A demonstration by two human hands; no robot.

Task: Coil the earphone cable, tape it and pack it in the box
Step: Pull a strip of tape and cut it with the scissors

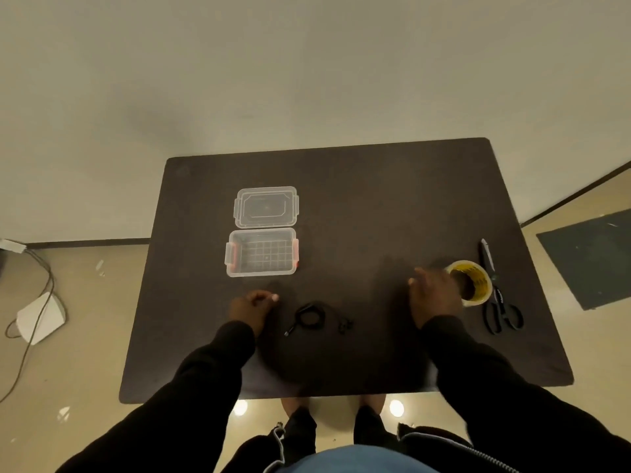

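A black earphone cable (309,317) lies coiled on the dark table (375,206), with its plug end at the lower left and the earbuds (345,326) to its right. My left hand (251,308) hovers just left of the coil, fingers curled, holding nothing that I can see. My right hand (432,295) is blurred, fingers spread, next to a yellowish tape roll (473,283) on the right. The clear box (261,252) with red latches stands without its lid behind the cable. Its clear lid (266,207) lies flat just beyond it.
Black scissors (500,302) lie right of the tape roll, near the table's right edge. On the floor at left are a white device (41,317) and cables. A dark mat (594,257) lies on the floor at right. My feet show below the table's front edge.
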